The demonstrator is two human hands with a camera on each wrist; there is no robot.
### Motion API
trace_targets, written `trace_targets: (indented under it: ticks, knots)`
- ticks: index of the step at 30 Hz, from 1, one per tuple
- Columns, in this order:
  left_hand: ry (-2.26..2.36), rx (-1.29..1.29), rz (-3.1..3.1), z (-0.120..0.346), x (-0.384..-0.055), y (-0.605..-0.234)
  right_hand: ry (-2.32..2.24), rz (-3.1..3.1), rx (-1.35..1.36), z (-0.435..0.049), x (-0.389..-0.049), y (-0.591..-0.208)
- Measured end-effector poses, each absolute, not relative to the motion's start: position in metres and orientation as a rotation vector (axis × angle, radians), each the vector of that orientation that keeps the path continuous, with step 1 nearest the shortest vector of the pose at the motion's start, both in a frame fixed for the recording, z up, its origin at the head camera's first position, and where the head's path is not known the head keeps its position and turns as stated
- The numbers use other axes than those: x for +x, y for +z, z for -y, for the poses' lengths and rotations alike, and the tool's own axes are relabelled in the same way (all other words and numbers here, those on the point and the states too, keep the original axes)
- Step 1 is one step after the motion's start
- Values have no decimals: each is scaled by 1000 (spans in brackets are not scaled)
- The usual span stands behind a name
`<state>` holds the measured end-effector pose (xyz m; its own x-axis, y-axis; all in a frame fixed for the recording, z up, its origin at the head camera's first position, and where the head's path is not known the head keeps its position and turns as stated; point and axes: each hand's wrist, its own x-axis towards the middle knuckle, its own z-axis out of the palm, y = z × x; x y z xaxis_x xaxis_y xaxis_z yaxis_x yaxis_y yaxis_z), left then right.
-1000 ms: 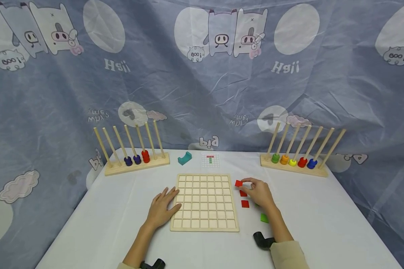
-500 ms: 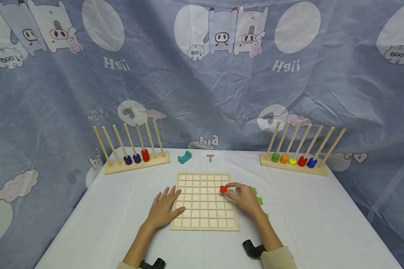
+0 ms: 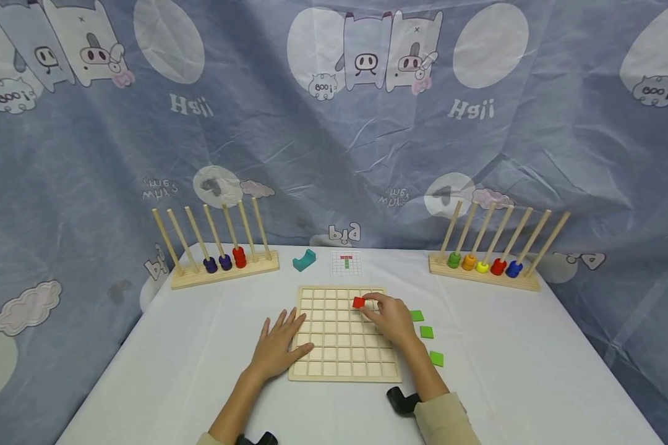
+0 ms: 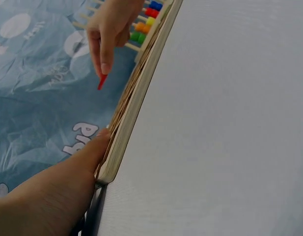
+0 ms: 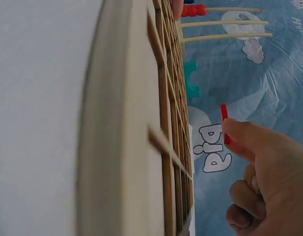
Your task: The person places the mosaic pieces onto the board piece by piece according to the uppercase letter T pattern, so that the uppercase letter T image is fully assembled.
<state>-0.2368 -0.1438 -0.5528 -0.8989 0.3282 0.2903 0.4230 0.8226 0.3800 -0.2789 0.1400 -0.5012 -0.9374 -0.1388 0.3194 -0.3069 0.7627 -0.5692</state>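
Note:
A flat wooden grid board (image 3: 338, 355) lies on the white table. Spread with fairly straight fingers, my left hand (image 3: 278, 346) rests at the board's left side, its thumb over the frame in the left wrist view. Above the upper right part of the grid, my right hand (image 3: 392, 318) pinches a small red square tile (image 3: 359, 302) between thumb and forefinger. The right wrist view shows the tile (image 5: 224, 118) edge-on, raised off the board. Green square tiles (image 3: 427, 332) lie right of the board. The table beneath my right hand and forearm is hidden.
A small printed grid card (image 3: 347, 263) with a red and green T lies behind the board, next to a teal curved block (image 3: 304, 260). Peg racks with coloured beads stand at the back left (image 3: 225, 270) and back right (image 3: 484, 275). A patterned cloth (image 3: 334, 154) hangs behind.
My right hand has carried the red tile leftward from the board's right side to above the grid. The board and my left hand have shifted slightly right. The green tiles have become uncovered.

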Motion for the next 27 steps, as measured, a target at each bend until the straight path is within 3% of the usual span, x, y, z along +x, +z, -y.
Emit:
trace_targets:
  ticks: [27]
  knots:
    - [-662,-565,2819,138,-236,-552,945,2795,357,-142,-299,-523]
